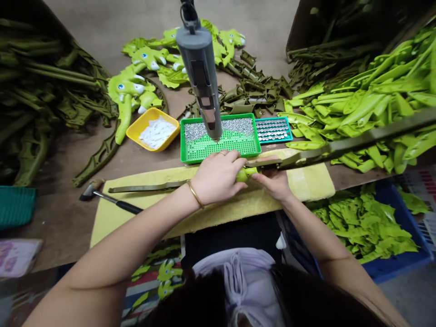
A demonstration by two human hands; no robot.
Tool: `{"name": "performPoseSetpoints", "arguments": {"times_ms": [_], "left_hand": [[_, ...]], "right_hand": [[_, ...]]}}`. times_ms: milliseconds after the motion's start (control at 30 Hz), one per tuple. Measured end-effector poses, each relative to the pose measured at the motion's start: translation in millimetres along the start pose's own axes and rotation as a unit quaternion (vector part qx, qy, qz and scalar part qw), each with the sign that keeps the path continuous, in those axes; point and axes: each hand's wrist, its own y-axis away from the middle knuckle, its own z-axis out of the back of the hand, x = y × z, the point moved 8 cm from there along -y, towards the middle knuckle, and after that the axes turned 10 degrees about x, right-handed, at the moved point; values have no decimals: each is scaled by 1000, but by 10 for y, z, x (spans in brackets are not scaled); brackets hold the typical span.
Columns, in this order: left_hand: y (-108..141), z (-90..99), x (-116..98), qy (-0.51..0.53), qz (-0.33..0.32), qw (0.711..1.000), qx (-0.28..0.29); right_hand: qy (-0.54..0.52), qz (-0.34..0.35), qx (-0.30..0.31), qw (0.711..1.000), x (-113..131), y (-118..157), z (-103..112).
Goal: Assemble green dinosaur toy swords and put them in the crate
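- At far left, a dark olive heap of long toy pieces (41, 86) lies beside the bench (51, 240), and a teal basket (15, 204) sits at the edge.
- On the bench, a hammer (89, 190) with a black handle lies on a yellow pad (306, 181).
- Behind it are a yellow tray (153, 129) of white bits and bright green dinosaur heads (129, 88).
- In the middle, the toy strip (357, 141) lies across the pad. It is olive and flat, with a bright green bulge between the hands. I think it is light, soft and bendy, maybe a little slippery, so the bulge near its middle seems the best place to hold.
- The left hand (218, 177), with a ring and a bracelet, is closed over the strip, just left of the bulge.
- The right hand (270, 184) is half closed, and its fingers (262, 179) touch the strip just right of the bulge. I cannot tell if it grips firmly.
- Above the hands, a grey tube tool (199, 77) hangs over a green grid tray (221, 156) of silver rivets.
- Further right are a teal tray (272, 130) of metal discs, a big pile of green pieces (368, 104) and a blue crate (391, 268) filled with more of them.
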Motion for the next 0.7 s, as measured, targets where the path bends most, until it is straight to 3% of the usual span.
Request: {"name": "performPoseSetpoints", "arguments": {"times_ms": [100, 267, 433, 633, 700], "left_hand": [[-44, -50, 74, 16, -2, 999, 47], [-42, -73, 118, 27, -21, 999, 22], [-60, -98, 123, 38, -32, 998, 34], [-101, -63, 172, 32, -23, 998, 43], [-115, -74, 188, 23, -34, 997, 67]], "right_hand": [[-11, -12, 43, 999, -85, -60, -37], [-70, -45, 123, 989, -295, -144, 30], [-5, -48, 171, 984, -208, -187, 66], [10, -82, 164, 983, -111, -26, -104], [59, -101, 150, 982, -68, -46, -11]]}}
